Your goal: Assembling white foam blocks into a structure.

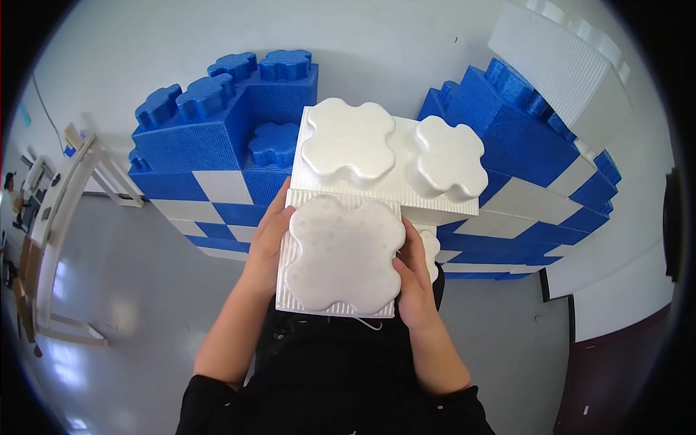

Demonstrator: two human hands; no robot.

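Observation:
Between my two hands is a white toy building block [281, 293] with ribbed sides and a single large clover-shaped stud on top. My left hand [270, 235] is closed on its left side, and my right hand [413, 279] grips its right side. Just beyond it is a wider white block [399, 192] with two clover studs. Their edges meet in the view, but I cannot tell whether they touch. Part of another white stud [430, 254] shows beside my right hand, lower down. The held block hides its own underside and what lies beneath.
Stacked blue and white blocks form a stepped wall, with a left part [188, 148] and a right part [522, 145]. A large white block [551, 58] tops the right part. At far left stand a white-framed table [69, 196] and a distant person [13, 196]. A dark red panel [616, 377] is at lower right.

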